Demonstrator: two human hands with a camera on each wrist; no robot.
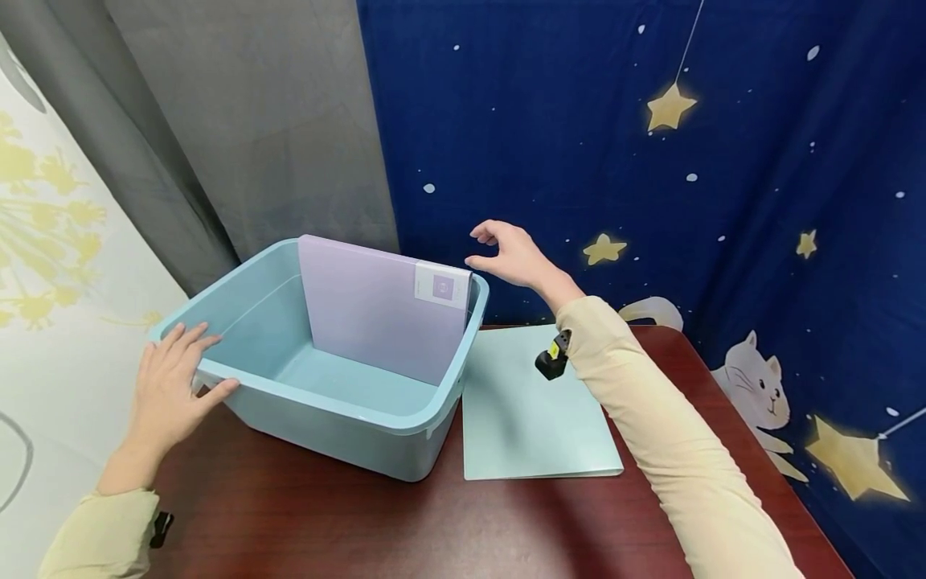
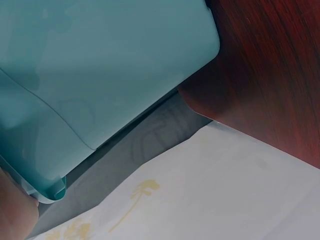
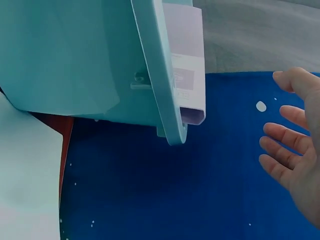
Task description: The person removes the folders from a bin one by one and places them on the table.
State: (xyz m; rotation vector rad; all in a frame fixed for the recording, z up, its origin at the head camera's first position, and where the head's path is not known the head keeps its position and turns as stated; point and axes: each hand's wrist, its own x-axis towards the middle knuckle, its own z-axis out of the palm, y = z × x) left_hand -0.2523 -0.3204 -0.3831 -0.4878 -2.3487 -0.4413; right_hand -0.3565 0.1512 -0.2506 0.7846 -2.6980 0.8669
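A light blue plastic basin (image 1: 325, 438) stands on the table. My left hand (image 1: 170, 390) holds its near left corner, fingers over the rim and thumb along the front edge. Upright in the basin, against the far side, leans a lilac file box (image 1: 369, 297) with a white label. My right hand (image 1: 510, 253) is in the air just beyond the file box's right end, fingers apart and holding nothing. In the right wrist view the right hand (image 3: 295, 135) is separated from the box end by a gap. A pale mint folder (image 1: 521, 418) lies flat to the basin's right.
The dark red wooden table (image 1: 325, 523) ends at the right and at the back. Behind it hang a grey curtain (image 1: 268, 121) and a blue curtain (image 1: 521, 121) with stars. A white cloth with yellow flowers (image 1: 43, 225) is at the left.
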